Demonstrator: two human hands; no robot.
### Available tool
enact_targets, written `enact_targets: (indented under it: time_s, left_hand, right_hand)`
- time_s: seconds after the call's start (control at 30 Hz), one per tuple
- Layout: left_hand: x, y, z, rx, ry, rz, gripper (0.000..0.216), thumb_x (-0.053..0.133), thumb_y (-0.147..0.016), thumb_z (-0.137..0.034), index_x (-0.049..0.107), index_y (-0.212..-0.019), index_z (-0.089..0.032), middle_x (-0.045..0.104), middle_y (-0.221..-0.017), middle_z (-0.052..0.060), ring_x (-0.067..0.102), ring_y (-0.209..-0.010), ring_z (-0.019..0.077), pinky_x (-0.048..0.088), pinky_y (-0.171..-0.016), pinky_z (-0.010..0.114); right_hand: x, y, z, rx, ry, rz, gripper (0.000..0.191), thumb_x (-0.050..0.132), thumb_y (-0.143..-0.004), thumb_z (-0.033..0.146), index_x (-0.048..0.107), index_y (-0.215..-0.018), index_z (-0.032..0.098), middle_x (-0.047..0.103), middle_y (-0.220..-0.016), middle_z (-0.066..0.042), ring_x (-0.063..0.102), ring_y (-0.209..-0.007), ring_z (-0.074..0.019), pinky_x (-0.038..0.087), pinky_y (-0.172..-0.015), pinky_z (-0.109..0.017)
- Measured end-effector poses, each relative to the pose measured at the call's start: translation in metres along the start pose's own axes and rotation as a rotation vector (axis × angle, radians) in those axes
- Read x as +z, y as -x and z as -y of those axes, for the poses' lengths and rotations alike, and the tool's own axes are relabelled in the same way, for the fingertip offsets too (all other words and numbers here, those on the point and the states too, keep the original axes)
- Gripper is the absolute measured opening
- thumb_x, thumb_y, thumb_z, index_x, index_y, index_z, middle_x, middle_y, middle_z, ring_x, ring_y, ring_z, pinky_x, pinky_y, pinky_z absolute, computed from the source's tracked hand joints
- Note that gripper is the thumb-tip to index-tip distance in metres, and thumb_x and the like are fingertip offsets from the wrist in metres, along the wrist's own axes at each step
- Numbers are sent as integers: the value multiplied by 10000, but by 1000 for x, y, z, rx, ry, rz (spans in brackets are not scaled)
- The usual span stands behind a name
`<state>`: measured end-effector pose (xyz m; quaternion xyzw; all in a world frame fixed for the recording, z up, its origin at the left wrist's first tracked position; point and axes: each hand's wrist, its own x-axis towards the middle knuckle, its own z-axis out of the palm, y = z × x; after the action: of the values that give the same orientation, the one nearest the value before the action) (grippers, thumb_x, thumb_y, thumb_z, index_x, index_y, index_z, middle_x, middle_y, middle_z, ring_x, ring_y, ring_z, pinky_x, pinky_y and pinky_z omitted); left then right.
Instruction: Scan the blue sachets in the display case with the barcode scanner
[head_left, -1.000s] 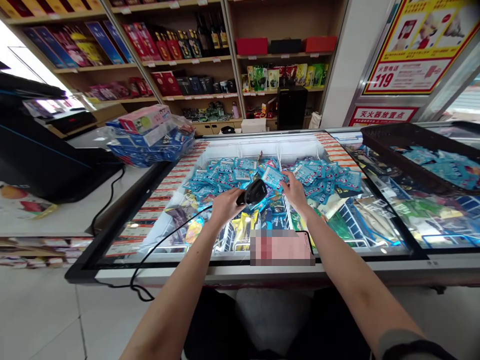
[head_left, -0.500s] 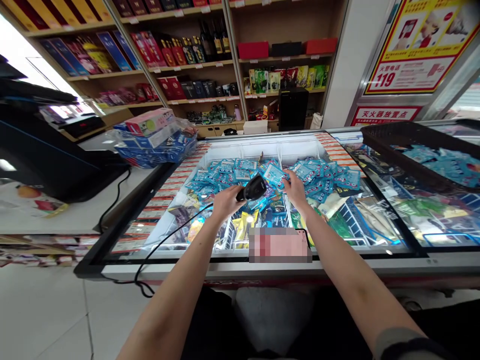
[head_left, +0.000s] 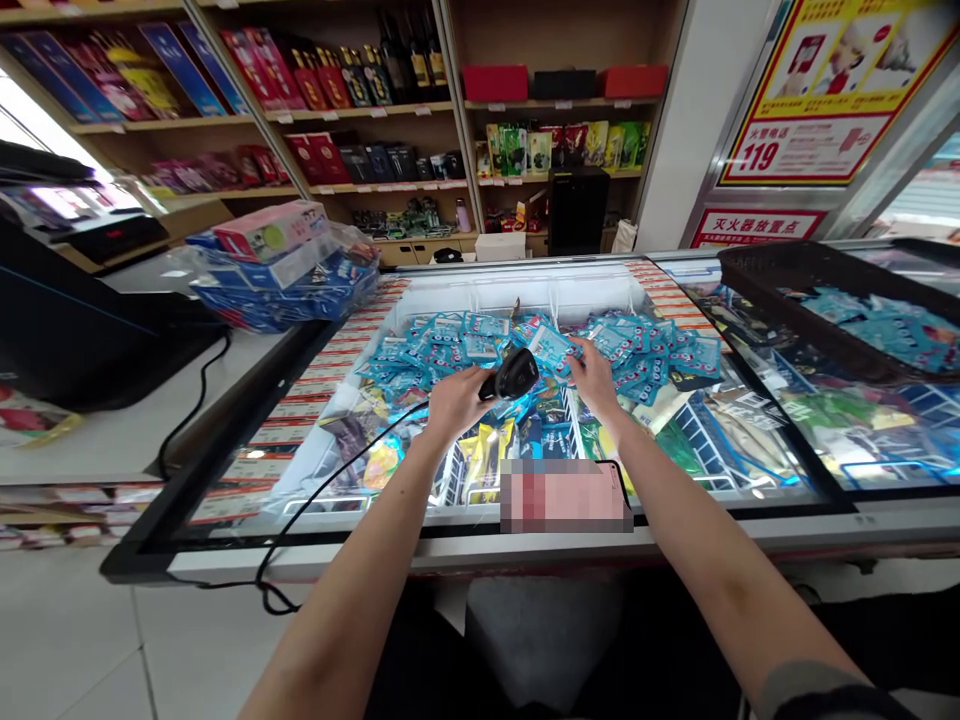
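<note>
- The left hand point(head_left: 456, 402) is wrapped around the handle of a black scanner point(head_left: 516, 374).
- The fat end of the scanner is up and to the right, near the middle of the big cold case point(head_left: 420, 538).
- The right hand point(head_left: 595, 378) pinches the right end of one blue packet point(head_left: 552, 348) with its thumb and fingers.
- That packet is just beyond the scanner and a bit to the right. I can't tell if the two touch.
- A black cord point(head_left: 322, 487) runs from the scanner to the left, then makes a loop at the near edge of the case.
- A heap of blue packets point(head_left: 420, 355) lies to the left of the held packet, and one more heap point(head_left: 645, 365) lies to the right.
- A phone point(head_left: 566, 495) lies flat at the near edge, between the two arms. Its screen is blurred out.
- Through the glass you can see yellow bags point(head_left: 486, 455) and white wire baskets point(head_left: 696, 445).
- On the far right sits a dark tray point(head_left: 759, 290) with more blue packets point(head_left: 874, 325) in it.
- On the left, a pink box point(head_left: 268, 230) sits on top of a blue bundle point(head_left: 289, 290) in clear plastic.
- At the far side, shelves point(head_left: 551, 104) hold bottles point(head_left: 356, 78), boxes point(head_left: 495, 82) and bags point(head_left: 540, 150).
- A yellow and white sign point(head_left: 806, 110) is on the far right.
</note>
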<state>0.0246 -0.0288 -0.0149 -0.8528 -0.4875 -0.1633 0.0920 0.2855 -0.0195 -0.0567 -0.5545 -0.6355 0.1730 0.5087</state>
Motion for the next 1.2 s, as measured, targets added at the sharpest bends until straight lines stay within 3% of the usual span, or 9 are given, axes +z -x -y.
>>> enact_targets:
  time_s: [0.5, 0.83, 0.97, 1.2]
  left_hand:
    - [-2, 1, 0, -32, 39, -25, 354, 535, -797, -376, 594, -1120, -245, 669, -1016, 41, 622, -879, 210, 394, -611, 265]
    - [1, 1, -1, -27, 74, -56, 346, 523, -814, -388, 594, -1119, -243, 670, -1006, 44, 617, -907, 211, 403, -643, 274]
    - [1, -5, -4, -16, 56, -42, 335, 528, -809, -371, 598, -1113, -249, 672, -1015, 44, 620, -901, 218, 411, -640, 278]
    - [6, -24, -7, -43, 49, -34, 332, 530, -801, -363, 598, -1112, -269, 670, -1049, 32, 619, -933, 214, 430, -646, 271]
  right_hand:
    - [1, 1, 0, 16, -4, 11, 375, 402, -888, 378, 486, -1220, 223, 639, -784, -18, 592, -490, -160, 506, -608, -346]
    - [-2, 2, 3, 1, 54, -124, 410, 363, -902, 418, 508, -1241, 239, 620, -791, -34, 587, -542, -167, 524, -623, -352]
    - [-1, 2, 0, 15, 16, -135, 448, 364, -893, 434, 473, -1284, 247, 580, -787, -34, 567, -546, -161, 522, -538, -331]
    - [4, -3, -8, 4, 93, -185, 353, 380, -894, 418, 481, -1172, 226, 517, -713, -6, 530, -554, -165, 504, -593, -350]
